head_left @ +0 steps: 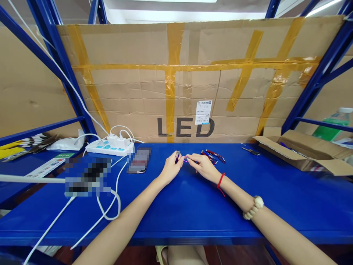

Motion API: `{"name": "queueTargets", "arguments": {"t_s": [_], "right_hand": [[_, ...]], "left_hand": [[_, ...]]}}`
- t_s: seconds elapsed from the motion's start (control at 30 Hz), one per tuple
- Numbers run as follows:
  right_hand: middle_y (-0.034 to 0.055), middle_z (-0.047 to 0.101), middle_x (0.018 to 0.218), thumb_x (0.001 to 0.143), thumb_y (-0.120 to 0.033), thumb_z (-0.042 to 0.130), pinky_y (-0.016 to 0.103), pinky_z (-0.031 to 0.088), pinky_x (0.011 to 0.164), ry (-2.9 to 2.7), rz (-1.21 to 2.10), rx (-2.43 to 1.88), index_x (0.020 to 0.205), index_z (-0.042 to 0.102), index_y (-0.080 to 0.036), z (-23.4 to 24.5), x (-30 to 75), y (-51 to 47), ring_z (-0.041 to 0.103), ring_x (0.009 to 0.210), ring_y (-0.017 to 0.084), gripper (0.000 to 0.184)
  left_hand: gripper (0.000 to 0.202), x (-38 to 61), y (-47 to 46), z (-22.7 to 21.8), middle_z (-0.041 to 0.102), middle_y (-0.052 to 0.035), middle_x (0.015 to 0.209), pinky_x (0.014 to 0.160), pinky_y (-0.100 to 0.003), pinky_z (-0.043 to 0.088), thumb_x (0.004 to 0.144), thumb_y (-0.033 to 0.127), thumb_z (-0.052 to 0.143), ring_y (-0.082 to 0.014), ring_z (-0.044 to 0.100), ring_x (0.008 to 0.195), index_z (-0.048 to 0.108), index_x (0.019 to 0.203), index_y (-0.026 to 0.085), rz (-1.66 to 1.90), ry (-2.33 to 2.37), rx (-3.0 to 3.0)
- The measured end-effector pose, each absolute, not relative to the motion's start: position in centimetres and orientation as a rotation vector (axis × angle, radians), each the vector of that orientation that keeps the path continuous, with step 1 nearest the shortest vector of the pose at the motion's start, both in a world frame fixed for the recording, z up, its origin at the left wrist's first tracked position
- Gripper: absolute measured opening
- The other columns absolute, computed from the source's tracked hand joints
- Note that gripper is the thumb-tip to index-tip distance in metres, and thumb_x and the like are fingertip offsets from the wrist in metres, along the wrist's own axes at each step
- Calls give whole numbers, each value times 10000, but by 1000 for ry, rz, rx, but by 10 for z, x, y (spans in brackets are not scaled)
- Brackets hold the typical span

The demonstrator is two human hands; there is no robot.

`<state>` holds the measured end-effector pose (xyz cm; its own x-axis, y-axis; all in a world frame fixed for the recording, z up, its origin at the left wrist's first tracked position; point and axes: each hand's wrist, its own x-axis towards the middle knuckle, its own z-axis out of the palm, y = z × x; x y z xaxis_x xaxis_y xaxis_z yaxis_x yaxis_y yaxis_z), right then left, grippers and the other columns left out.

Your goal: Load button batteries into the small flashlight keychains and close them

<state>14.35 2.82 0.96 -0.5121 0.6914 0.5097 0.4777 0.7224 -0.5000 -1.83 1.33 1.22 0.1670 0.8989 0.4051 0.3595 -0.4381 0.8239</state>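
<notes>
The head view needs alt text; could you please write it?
The left hand holds a small dark item while the right hand pinches a purple loop, above a blue table. Red items lie nearby; taped cardboard marked LED stands behind.

A stockroom or small workshop was suggested: a blue metal shelf (187,213) was used as a bench, framed by blue metal uprights (320,75) and backed by a large cardboard sheet (124,92) that was printed with LED, crossed with amber tape (170,99) and marked with a printed label (204,111). A power strip (106,148) and an open carton (284,155) were set on the shelf.
</notes>
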Motion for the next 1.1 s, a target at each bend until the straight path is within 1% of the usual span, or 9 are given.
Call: {"name": "queueTargets", "arguments": {"t_s": [0.1, 0.17, 0.27, 0.37, 0.53, 0.83, 1.1], "right_hand": [[7, 472, 639, 895, -396, 377, 223, 399, 503, -2086, 331, -930, 905, 646, -147, 10, 147, 30, 461, 522, 105, 367], [10, 478, 653, 891, -410, 376, 224, 404, 500, -2016, 307, -946, 923, 648, -153, 10, 148, 30, 460, 517, 103, 375], [19, 489, 672, 888, -433, 369, 227, 416, 502, -1963, 282, -946, 969, 649, -170, 11, 146, 28, 463, 528, 109, 393], [24, 489, 679, 888, -448, 360, 234, 427, 508, -1946, 269, -937, 1015, 642, -181, 12, 143, 25, 466, 542, 116, 409], [32, 490, 695, 895, -446, 345, 242, 443, 534, -1964, 262, -909, 1046, 631, -182, 11, 140, 22, 482, 586, 127, 418], [33, 496, 717, 905, -395, 350, 256, 453, 588, -2008, 284, -875, 1065, 616, -173, 12, 138, 19, 507, 623, 136, 382], [42, 528, 710, 908, -409, 335, 268, 449, 576, -1997, 286, -894, 1027, 635, -189, 11, 135, 19, 507, 619, 145, 390]], "left_hand": [[256, -19, 12, 12, 416, 58, 606, 587, -213, 315, 821, 382, 422, -90, 382, 578, 324, 671, 199, 1253, 1248, 1884], [256, -19, 11, 11, 417, 59, 612, 589, -216, 309, 843, 407, 378, -94, 384, 585, 343, 695, 201, 1185, 1258, 1916], [240, -19, 10, 9, 426, 65, 606, 586, -222, 312, 881, 411, 287, -99, 393, 567, 377, 775, 215, 1054, 1197, 2007], [220, -20, 9, 7, 432, 63, 619, 586, -222, 324, 894, 392, 266, -104, 412, 568, 404, 848, 227, 1009, 1149, 2085], [189, -19, 8, 7, 444, 49, 627, 581, -221, 331, 894, 346, 288, -110, 434, 571, 418, 836, 221, 989, 1124, 2146], [192, -17, 7, 4, 488, 37, 632, 559, -217, 346, 891, 346, 301, -119, 463, 559, 449, 920, 227, 996, 1140, 2146], [211, -15, 9, 0, 491, 35, 601, 553, -222, 360, 889, 389, 303, -124, 473, 536, 429, 844, 225, 1015, 1249, 2083]]}}
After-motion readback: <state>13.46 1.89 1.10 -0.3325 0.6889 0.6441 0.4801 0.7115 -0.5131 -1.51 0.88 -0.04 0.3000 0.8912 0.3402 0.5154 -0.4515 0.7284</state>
